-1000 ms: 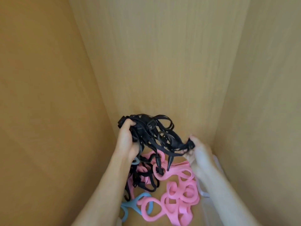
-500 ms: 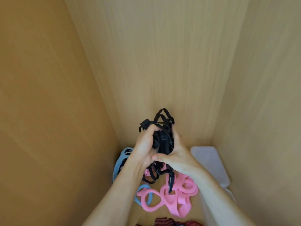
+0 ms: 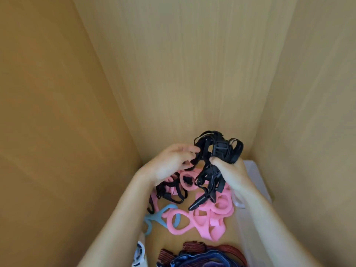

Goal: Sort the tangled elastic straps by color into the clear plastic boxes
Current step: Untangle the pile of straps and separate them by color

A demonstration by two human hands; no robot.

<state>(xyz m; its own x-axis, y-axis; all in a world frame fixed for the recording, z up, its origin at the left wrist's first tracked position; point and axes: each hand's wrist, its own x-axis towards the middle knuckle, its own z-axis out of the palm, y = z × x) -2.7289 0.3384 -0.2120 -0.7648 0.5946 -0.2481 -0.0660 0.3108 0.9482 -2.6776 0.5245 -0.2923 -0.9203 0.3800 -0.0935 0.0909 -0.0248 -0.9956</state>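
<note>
A bunch of tangled black straps [image 3: 218,149] is raised above the wooden surface. My right hand [image 3: 229,173] grips the bunch from the right, its fingers curled round it. My left hand [image 3: 169,162] pinches strands on the bunch's left side. More black strap ends hang down from the bunch over a pile of pink looped straps [image 3: 208,214]. A light blue strap [image 3: 159,216] lies left of the pink pile. A clear plastic box [image 3: 256,178] stands at the right, partly hidden by my right forearm.
Dark red and blue straps [image 3: 204,255] lie at the bottom edge. A small white object [image 3: 139,254] sits at the lower left. Wooden panels enclose the space at the left, back and right.
My hands, pressed together around the black bunch half a second ago, have drawn slightly apart. The right hand now holds the bulk of the bunch. The view has tilted down, showing more of the straps below.
</note>
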